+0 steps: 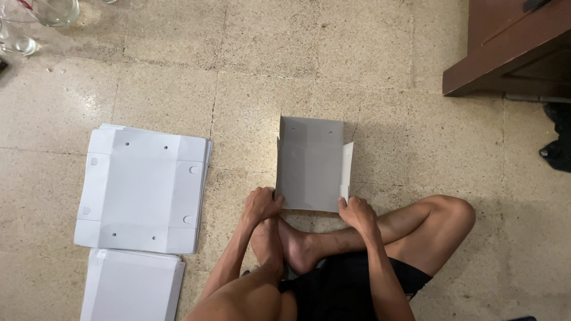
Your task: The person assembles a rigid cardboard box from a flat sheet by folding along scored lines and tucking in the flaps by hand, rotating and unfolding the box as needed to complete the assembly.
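A grey-white cardboard box sheet [309,163] lies on the floor in front of my crossed legs, its left and right side flaps folded upright. My left hand [262,205] grips the near left corner of it. My right hand [355,211] grips the near right corner, at the foot of the raised right flap [347,167]. My bare feet rest just below the sheet's near edge, between the two hands.
A stack of flat white box sheets [143,190] lies on the stone-tile floor to the left, with a second stack [131,286] below it. Glass jars [35,18] stand at the top left. A brown wooden cabinet [511,47] and a dark object [559,142] are at the right.
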